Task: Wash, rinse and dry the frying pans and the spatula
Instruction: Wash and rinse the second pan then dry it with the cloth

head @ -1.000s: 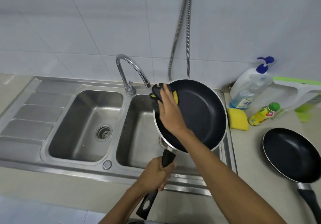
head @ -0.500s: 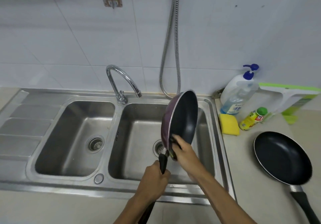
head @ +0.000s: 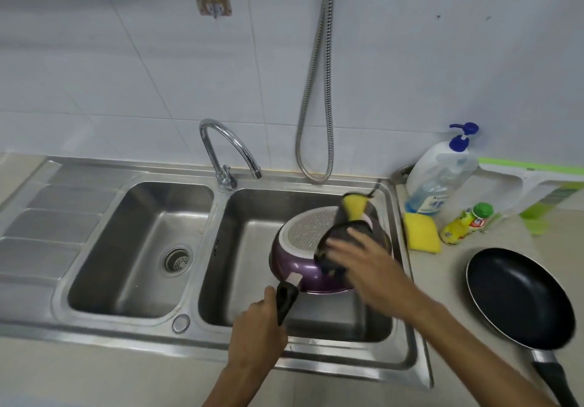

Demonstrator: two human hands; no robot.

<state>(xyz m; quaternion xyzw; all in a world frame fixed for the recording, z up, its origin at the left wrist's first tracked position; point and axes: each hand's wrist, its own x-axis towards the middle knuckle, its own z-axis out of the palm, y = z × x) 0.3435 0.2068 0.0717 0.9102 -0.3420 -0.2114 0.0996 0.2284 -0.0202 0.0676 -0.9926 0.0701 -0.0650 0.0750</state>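
Two frying pans. A purple one with a pale dotted base [head: 294,256] is held upside down over the right basin of the double steel sink [head: 126,331]. A round black one [head: 518,296] lies on the counter right of the sink. The left hand [head: 257,332] wraps the purple pan's black handle [head: 286,301]. The blurred right hand [head: 363,259] presses outstretched fingers onto a dark-and-yellow scouring pad [head: 354,210] on the base. Also right of the sink are one yellow sponge [head: 422,233] and two bottles: a clear blue-pump one [head: 439,179] reading "Ko…" and a small yellow green-capped one [head: 464,225].
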